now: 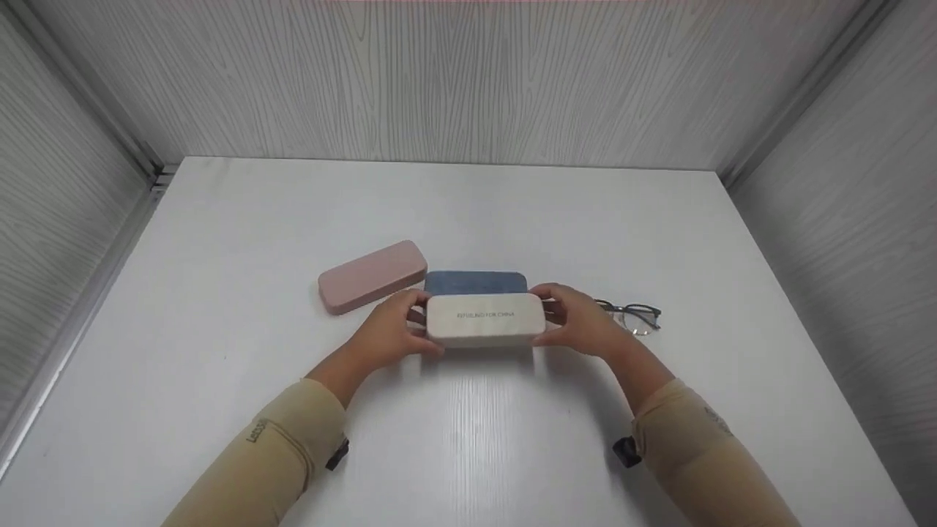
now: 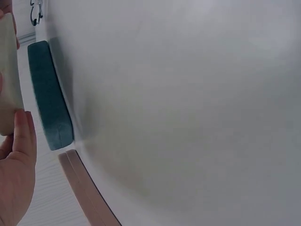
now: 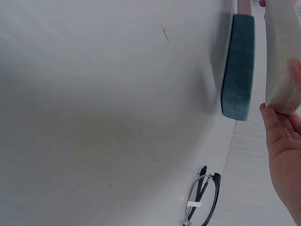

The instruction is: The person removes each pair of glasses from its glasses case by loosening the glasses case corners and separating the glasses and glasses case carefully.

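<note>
Both hands hold a cream glasses case (image 1: 486, 319) by its two short ends, with printed lettering facing up. The left hand (image 1: 392, 327) grips the left end between thumb and fingers; the right hand (image 1: 582, 322) grips the right end the same way. In the wrist views the cream case (image 3: 281, 56) is raised off the table. Just behind it lies a blue glasses case (image 1: 476, 282), partly hidden by it in the head view. A pink glasses case (image 1: 373, 276) lies at an angle to the left, behind the left hand.
A pair of dark-rimmed glasses (image 1: 641, 316) lies on the white table (image 1: 468, 454) to the right of the right hand, partly hidden by it. Grey wood-grain panels (image 1: 454, 80) stand at the back and both sides.
</note>
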Motion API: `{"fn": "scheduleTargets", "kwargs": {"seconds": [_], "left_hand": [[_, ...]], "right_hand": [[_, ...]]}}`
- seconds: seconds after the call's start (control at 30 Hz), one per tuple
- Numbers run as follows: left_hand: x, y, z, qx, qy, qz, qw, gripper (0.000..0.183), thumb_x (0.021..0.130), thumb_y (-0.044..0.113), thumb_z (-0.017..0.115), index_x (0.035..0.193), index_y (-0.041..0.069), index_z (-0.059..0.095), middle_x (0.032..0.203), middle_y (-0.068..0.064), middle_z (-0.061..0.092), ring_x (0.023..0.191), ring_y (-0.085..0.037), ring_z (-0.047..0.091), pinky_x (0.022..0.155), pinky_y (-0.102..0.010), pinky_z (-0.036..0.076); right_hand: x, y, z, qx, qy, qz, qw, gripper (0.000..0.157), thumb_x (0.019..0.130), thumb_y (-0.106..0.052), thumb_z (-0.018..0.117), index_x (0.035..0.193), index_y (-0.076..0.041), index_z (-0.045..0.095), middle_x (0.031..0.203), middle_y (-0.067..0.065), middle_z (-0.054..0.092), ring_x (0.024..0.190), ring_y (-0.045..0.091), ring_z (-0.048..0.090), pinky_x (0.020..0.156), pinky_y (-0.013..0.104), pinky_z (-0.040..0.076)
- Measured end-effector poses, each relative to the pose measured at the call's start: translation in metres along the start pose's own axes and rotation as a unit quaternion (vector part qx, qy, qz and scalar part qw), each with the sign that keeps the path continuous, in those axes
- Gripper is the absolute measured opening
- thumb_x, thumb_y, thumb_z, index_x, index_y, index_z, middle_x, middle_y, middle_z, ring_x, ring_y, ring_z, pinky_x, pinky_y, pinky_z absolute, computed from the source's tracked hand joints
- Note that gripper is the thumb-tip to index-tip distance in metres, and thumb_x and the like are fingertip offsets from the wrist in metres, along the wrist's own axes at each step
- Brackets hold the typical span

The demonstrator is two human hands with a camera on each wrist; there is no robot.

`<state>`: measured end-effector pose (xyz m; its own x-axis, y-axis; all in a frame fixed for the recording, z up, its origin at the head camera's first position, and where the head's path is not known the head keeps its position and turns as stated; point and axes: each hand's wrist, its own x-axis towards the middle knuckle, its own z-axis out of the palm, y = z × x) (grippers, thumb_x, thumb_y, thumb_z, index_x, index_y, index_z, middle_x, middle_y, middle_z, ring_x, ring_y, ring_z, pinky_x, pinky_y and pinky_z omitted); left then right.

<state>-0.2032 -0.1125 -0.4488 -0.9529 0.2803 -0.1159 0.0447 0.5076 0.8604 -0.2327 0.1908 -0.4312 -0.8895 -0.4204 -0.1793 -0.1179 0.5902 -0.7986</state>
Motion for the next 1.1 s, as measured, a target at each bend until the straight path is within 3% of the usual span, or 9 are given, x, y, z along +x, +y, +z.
{"fn": "scheduleTargets", "kwargs": {"seconds": [0.23, 0.5, 1.1], "left_hand": [[-0.009, -0.011, 0.005, 0.055, -0.018, -0.030, 0.9979, 0.076, 0.056, 0.021, 0.088, 0.119, 0.013, 0.047, 0.113, 0.002, 0.051, 0.103, -0.013, 0.053, 0.092, -0.030, 0.046], [-0.011, -0.019, 0.012, 0.119, -0.040, -0.038, 0.9914, 0.072, 0.059, 0.021, 0.086, 0.119, 0.012, 0.047, 0.104, 0.002, 0.051, 0.095, -0.014, 0.051, 0.085, -0.029, 0.047], [-0.012, -0.027, 0.015, 0.121, -0.043, -0.021, 0.9915, 0.077, 0.062, 0.019, 0.085, 0.127, 0.009, 0.043, 0.108, 0.001, 0.047, 0.099, -0.014, 0.047, 0.087, -0.027, 0.045]], "right_hand": [[-0.001, 0.010, 0.019, -0.039, -0.020, -0.030, 0.999, 0.071, 0.063, -0.011, 0.083, 0.126, -0.015, 0.049, 0.126, 0.001, 0.049, 0.119, 0.022, 0.048, 0.097, 0.030, 0.042], [-0.003, 0.020, 0.032, -0.110, -0.020, -0.019, 0.994, 0.070, 0.061, -0.021, 0.085, 0.122, -0.019, 0.050, 0.122, -0.003, 0.051, 0.118, 0.019, 0.048, 0.101, 0.034, 0.038], [-0.004, 0.021, 0.035, -0.151, -0.034, -0.050, 0.987, 0.076, 0.063, -0.026, 0.083, 0.128, -0.015, 0.047, 0.121, -0.002, 0.050, 0.114, 0.015, 0.048, 0.100, 0.032, 0.038]]}}
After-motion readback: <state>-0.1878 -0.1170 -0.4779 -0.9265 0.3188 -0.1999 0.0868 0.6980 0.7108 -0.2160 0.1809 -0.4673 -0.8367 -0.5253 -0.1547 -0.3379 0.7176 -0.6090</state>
